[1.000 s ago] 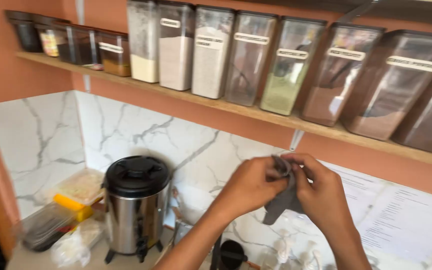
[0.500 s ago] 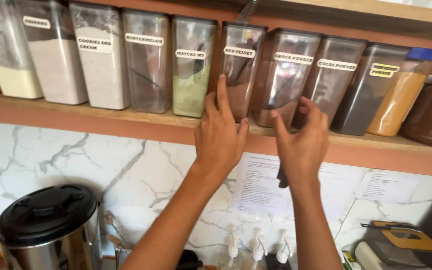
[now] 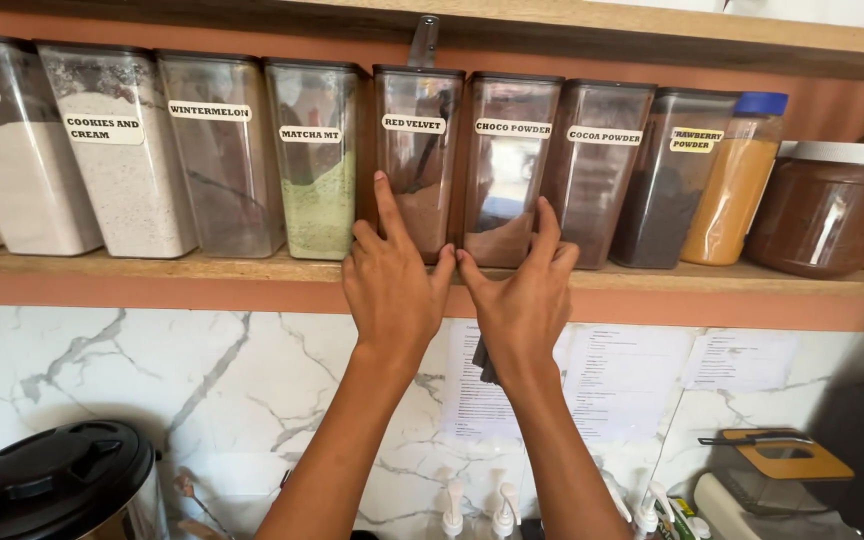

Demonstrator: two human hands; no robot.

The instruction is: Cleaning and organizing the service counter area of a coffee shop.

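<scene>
Both of my hands are raised to a wooden shelf [image 3: 152, 268] lined with tall clear containers. My left hand [image 3: 392, 285] lies with spread fingers against the front of a container of reddish-brown powder [image 3: 419, 140]. My right hand [image 3: 522, 300] presses its fingers on the neighbouring container of dark brown powder [image 3: 507, 150]. A piece of dark cloth [image 3: 485, 362] shows under the right palm, seemingly tucked in that hand. Both containers stand upright on the shelf, side by side.
Left of them stand a green-powder container [image 3: 317, 170] and several pale-powder ones. To the right are two darker containers, an orange bottle [image 3: 732, 180] and a brown jar [image 3: 822, 210]. Below are a black-lidded urn [image 3: 47, 480], pump bottles [image 3: 452, 515], wall papers [image 3: 622, 370] and an orange-lidded appliance [image 3: 772, 455].
The view has risen from the counter to the shelf. My hands, which were together on the dark cloth, moved up and now rest on the two brown-powder containers.
</scene>
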